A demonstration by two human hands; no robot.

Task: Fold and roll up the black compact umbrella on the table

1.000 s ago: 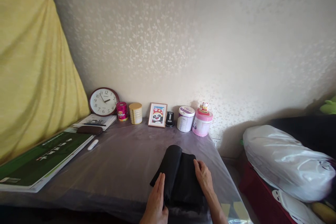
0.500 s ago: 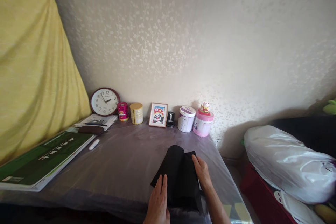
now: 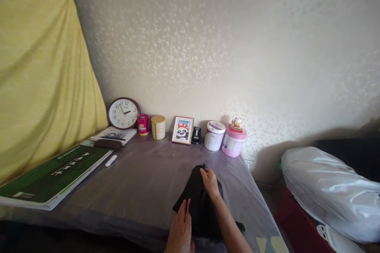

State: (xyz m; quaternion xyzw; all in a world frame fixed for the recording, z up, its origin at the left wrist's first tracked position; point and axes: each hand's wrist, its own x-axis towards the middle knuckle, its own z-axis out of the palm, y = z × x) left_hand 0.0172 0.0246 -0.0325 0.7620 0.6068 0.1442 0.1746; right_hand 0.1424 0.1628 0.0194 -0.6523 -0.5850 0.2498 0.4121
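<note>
A piece of black cloth (image 3: pixel 196 189), partly folded over, lies near the front right of the covered table; its exact kind is hard to make out. My right hand (image 3: pixel 210 183) pinches its far, folded-over edge between thumb and fingers. A dark strip (image 3: pixel 240 227) of it sticks out past my right forearm. At the near left edge of the cloth, my left hand (image 3: pixel 181 219) rests with fingers stretched out and close together. Part of the cloth is hidden beneath my hands and right arm.
Along the wall stand a clock (image 3: pixel 124 113), a pink tin (image 3: pixel 143 125), a yellow can (image 3: pixel 158 128), a panda picture frame (image 3: pixel 182 130) and two tubs. A green book (image 3: pixel 56 174) and a white oval object (image 3: pixel 111 161) lie left. A plastic bag (image 3: pixel 326 189) bulges beyond the right edge.
My right hand has moved left and a little up with the cloth's right edge, folding it over toward the middle. The left hand stays nearly in place. The view has shifted slightly.
</note>
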